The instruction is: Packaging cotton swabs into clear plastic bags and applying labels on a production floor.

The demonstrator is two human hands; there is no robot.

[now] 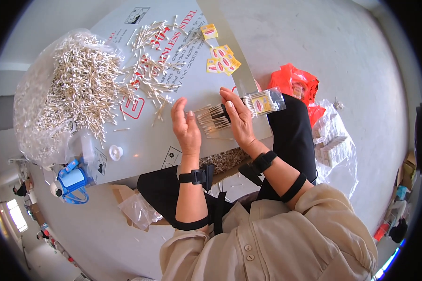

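The person sits on the floor with a white printed board (192, 89) laid across the lap as a work surface; the right hand (239, 119) lies over a bundle of wooden cotton swabs (213, 119), thumb and fingers closed round the middle of it, and the far end of that bundle sits inside a clear plastic sleeve (265, 102) with a yellow label, which sticks out past the hand toward the board's right edge; the bare swab tips fan out to the left of the palm. The left hand (185, 126) is just beside those tips, palm turned toward them, fingers loosely curled and half open; whether it pinches a swab or two I cannot tell from here.

Further up the board lie loose cotton swabs (147, 70) scattered in a spill; they run out of a large clear bag of swabs (65, 89) that slumps over the board's left edge. Near the top right of the board sits a small cluster of yellow labels (222, 60), well apart from both hands. A small white cap (115, 151) rests on the board's lower left; a blue tape dispenser (72, 180) lies on the floor just below it. To the person's right, on the floor, are an orange plastic bag (297, 82) and a clear bag of packed swab sleeves (330, 140).
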